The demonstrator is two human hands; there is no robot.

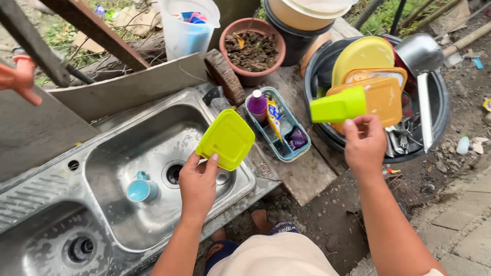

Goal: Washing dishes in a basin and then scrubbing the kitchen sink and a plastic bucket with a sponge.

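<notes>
Fingers (212, 159) of my left hand (198, 183) pinch the lower edge of a lime-green square lid (226, 138), smooth plastic with rounded corners, held tilted over the wet steel sink (107, 153) at centre frame. My right hand (364, 145), arm stretched toward the upper right, grips a matching green container (338, 106) by its rim, thumb on top, above a dark basin (440, 115) of yellow plates and utensils. Between both hands sits a teal caddy (302, 144); a blue cup (141, 189) lies in the sink.
</notes>
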